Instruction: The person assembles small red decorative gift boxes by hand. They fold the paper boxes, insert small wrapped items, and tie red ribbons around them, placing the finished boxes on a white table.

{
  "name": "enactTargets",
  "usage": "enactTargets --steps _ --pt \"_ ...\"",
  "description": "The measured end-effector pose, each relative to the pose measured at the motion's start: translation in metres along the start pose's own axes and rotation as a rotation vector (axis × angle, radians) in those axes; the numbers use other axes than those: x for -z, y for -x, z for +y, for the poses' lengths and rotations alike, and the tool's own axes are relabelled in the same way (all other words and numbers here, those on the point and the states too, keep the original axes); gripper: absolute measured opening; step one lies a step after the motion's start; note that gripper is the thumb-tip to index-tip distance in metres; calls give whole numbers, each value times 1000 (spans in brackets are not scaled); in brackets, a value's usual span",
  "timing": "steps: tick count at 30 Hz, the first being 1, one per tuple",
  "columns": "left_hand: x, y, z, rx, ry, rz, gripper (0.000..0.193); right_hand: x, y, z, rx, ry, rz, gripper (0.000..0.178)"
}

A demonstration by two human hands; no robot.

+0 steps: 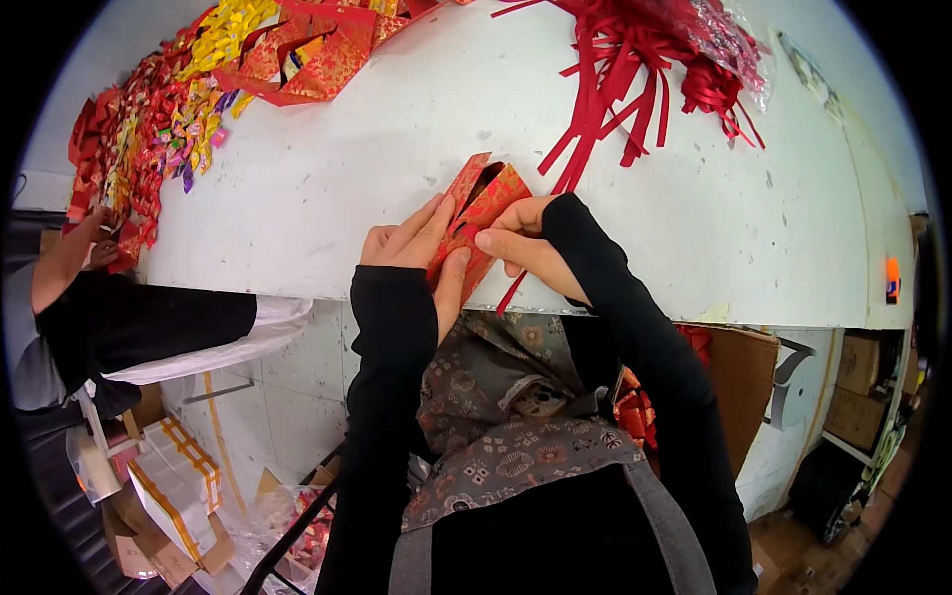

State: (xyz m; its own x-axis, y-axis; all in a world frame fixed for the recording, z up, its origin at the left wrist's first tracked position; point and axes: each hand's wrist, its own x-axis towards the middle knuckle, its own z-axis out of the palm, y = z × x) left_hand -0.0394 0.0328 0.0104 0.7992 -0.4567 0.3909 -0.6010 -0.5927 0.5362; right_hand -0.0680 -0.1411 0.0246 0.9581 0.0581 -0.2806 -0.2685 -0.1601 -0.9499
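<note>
A small red candy box (482, 200) with a gold floral pattern lies at the table's near edge, a dark slot open along its top. My left hand (412, 241) is closed round its left side, fingers along the top and thumb at the near end. At the box's right side, my right hand (526, 238) is closed in a pinch, thumb against forefinger. A thin red ribbon (511, 295) shows its tail below that hand; the pinched part is mostly hidden by the fingers.
Loose red ribbons (620, 79) and a clear plastic bag (754, 59) lie at the far right. Wrapped candies (203, 119) heap up at the left beside red patterned boxes (307, 59). A co-worker's hand (94, 233) works there. White cartons (178, 486) stand below left.
</note>
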Motion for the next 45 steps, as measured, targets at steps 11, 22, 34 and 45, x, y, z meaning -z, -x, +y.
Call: enactTargets --steps 11,22,34,45 --pt "-8 6 -3 45 77 65 44 -4 -10 -8 -22 45 -20 24" --pt "25 -12 -13 361 487 -281 37 -2 -17 -13 31 201 -46 28" --pt "17 -28 -5 333 363 -297 21 3 -18 1 51 162 38 32" --pt "31 5 -49 611 1090 148 23 51 19 2 199 37 67 16"
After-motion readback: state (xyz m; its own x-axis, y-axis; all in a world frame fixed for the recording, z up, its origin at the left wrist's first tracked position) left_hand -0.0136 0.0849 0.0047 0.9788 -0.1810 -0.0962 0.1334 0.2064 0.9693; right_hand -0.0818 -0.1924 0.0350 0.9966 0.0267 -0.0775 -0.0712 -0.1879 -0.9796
